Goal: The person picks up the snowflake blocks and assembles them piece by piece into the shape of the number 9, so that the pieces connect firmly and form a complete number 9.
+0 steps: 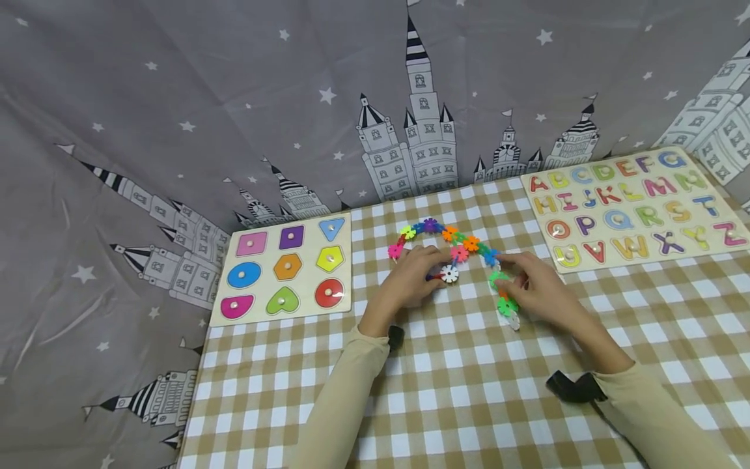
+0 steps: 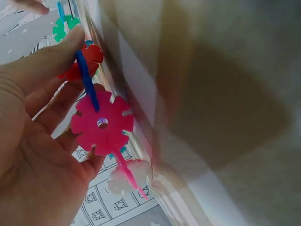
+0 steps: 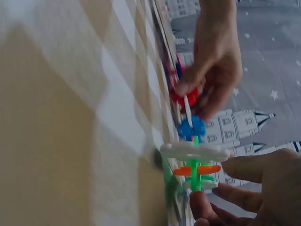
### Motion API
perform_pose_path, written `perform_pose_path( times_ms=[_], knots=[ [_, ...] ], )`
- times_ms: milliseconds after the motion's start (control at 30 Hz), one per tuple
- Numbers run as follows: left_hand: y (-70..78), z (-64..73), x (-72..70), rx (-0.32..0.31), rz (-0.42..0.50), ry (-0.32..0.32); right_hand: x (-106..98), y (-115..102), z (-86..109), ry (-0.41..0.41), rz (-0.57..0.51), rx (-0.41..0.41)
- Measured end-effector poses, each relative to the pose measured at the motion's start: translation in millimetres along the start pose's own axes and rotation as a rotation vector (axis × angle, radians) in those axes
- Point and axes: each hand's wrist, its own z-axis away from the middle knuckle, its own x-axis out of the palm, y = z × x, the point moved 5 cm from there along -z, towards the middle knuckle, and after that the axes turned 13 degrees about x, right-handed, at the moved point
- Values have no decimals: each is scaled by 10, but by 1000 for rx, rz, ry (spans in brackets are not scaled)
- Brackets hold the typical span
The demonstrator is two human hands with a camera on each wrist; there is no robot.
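A chain of colourful notched plastic snowflake discs (image 1: 471, 244) curves in an arch over the tablecloth, slotted edge to edge. My left hand (image 1: 412, 279) reaches inside the arch and pinches a red disc (image 2: 96, 54) between thumb and fingers. Joined there are a blue disc (image 2: 87, 77), seen edge-on, and a pink disc (image 2: 89, 127). My right hand (image 1: 539, 290) grips the chain's right end, its fingers at a white disc (image 3: 195, 151) and green and orange ones (image 3: 207, 170). A white disc (image 1: 449, 273) shows just beside the left fingertips.
At left lies a wooden shape puzzle board (image 1: 308, 264) with knobbed pieces. An alphabet puzzle board (image 1: 644, 259) lies at the back right. The checked tablecloth (image 1: 451, 391) meets a grey castle-print curtain (image 1: 281, 124) behind and to the left.
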Motion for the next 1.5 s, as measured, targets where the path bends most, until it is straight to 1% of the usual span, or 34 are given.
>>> perform_pose_path(
  times_ms=[133, 233, 300, 367, 433, 500, 567, 633, 667, 700, 733, 800, 933, 1000, 1067, 1167, 1267, 1367, 1433, 1500],
  knots=[
    [-21, -83, 8, 30, -27, -10, 88, -24, 84, -10, -5, 3],
    [-42, -131, -1, 55, -55, -2, 127, -63, 177, 6, 1, -16],
    [-42, -145, -16, 67, -64, 5, 138, -80, 227, 15, -3, -15],
    [-26, -143, -35, 75, -64, 23, 126, -78, 243, 43, -4, -10],
    [8, -120, -55, 78, -56, 58, 92, -43, 219, 80, -16, 8],
    [75, -80, -76, 95, -52, 114, 40, 1, 158, 113, -23, 25],
    [163, -26, -85, 130, -41, 164, -6, 36, 74, 128, -20, 23],
    [260, 24, -81, 178, -22, 193, -36, 40, -11, 115, -19, 18],
    [309, 39, -71, 197, -4, 191, -44, 38, -54, 100, -19, 16],
    [352, 47, -50, 209, 21, 176, -46, 38, -95, 85, -20, 10],
    [387, 49, -21, 212, 42, 153, -44, 35, -133, 72, -17, 4],
    [451, 38, 52, 204, 100, 87, -31, 29, -193, 34, -22, -5],
    [543, 34, 204, 132, 202, -47, 27, 5, -253, -63, -11, -30],
    [585, 34, 260, 109, 230, -82, 48, 0, -258, -98, -6, -37],
    [618, 45, 290, 102, 238, -91, 63, -13, -260, -107, 2, -50],
    [644, 60, 310, 126, 232, -84, 78, -44, -262, -97, -5, -77],
    [635, 91, 317, 152, 226, -75, 96, -67, -257, -84, -3, -97],
    [611, 144, 314, 166, 240, -77, 116, -67, -243, -74, 6, -97],
    [590, 188, 311, 160, 270, -77, 132, -56, -234, -62, 17, -90],
    [564, 242, 315, 133, 305, -79, 151, -53, -225, -54, 33, -89]
  ],
)
